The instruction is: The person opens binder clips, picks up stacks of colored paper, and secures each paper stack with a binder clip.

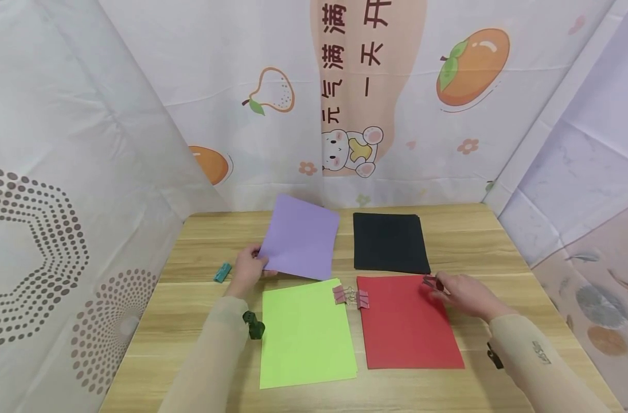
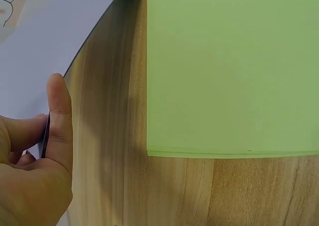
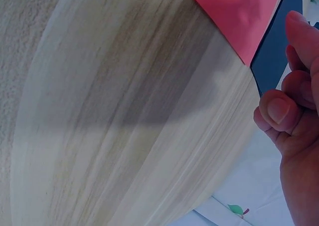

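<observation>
My left hand (image 1: pixel 249 269) pinches the lower left edge of a stack of purple paper (image 1: pixel 300 238), thumb on one side and fingers on the other. The purple paper is tilted, its left side raised. Over the upper right corner of the red paper (image 1: pixel 409 327), my right hand (image 1: pixel 463 292) holds a small binder clip (image 1: pixel 429 281); in the right wrist view the fingers mostly hide it. Lime green paper (image 1: pixel 308 338) lies left of the red. Two pink binder clips, one on the green paper (image 1: pixel 339 295) and one on the red, face each other.
A stack of black paper (image 1: pixel 390 242) lies at the back, right of the purple. A teal binder clip (image 1: pixel 222 272) rests on the wooden table (image 1: pixel 190 321), left of my left hand. Printed curtains (image 1: pixel 272 149) stand behind and at both sides.
</observation>
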Demonstrator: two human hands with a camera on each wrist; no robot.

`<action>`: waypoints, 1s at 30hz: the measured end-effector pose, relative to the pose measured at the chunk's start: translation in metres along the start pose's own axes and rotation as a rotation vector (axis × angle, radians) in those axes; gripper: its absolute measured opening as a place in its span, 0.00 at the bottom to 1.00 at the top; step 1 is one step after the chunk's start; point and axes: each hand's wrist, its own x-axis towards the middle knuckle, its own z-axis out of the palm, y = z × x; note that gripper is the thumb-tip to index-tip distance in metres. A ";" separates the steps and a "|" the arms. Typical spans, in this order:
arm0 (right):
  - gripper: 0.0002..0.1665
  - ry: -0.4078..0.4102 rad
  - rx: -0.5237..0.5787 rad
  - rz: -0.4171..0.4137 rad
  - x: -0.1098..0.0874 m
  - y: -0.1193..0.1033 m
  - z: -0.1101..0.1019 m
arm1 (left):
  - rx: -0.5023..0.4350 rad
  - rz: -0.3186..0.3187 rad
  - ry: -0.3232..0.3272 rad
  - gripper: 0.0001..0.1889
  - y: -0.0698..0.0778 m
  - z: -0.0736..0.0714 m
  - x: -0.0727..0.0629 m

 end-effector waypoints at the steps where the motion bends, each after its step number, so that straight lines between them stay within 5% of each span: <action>1: 0.18 -0.003 0.000 0.002 0.000 0.000 -0.001 | -0.008 0.005 0.000 0.25 0.001 0.000 -0.001; 16: 0.16 0.002 -0.005 -0.025 0.004 -0.007 -0.008 | -0.120 0.086 -0.018 0.19 0.000 -0.002 -0.005; 30: 0.15 0.020 -0.013 -0.053 0.010 -0.012 -0.014 | -0.192 0.089 -0.042 0.20 -0.001 0.005 -0.010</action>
